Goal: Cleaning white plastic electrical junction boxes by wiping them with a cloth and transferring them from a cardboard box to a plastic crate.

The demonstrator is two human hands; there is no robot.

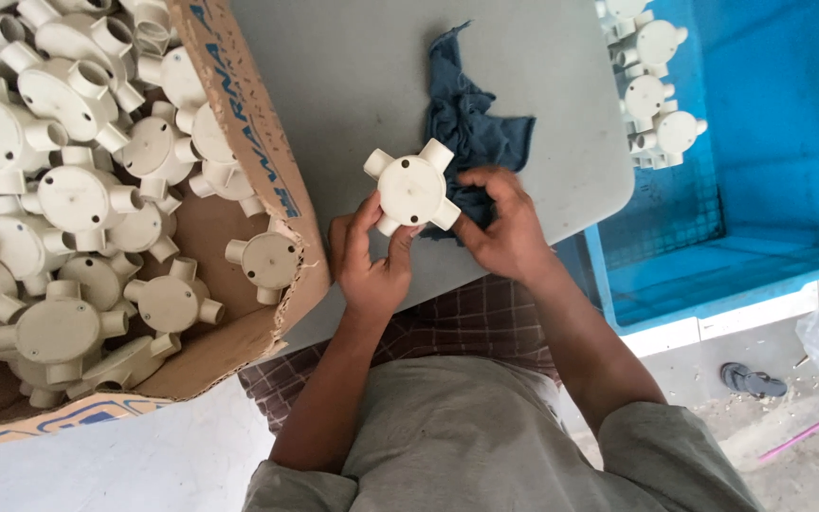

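Both hands hold one cream plastic four-way junction box (411,188), a round body with four short pipe stubs, just above the near edge of a grey table (353,76). My left hand (370,261) grips its lower left side with thumb and fingers. My right hand (502,223) holds its right side and also rests on a crumpled dark blue cloth (471,123) that lies on the table behind the box.
A torn cardboard carton (248,123) at the left is full of several similar cream junction boxes (68,199). A blue plastic crate (760,142) at the right holds a few more boxes (656,95) in its far corner. Sandals (751,381) lie on the floor.
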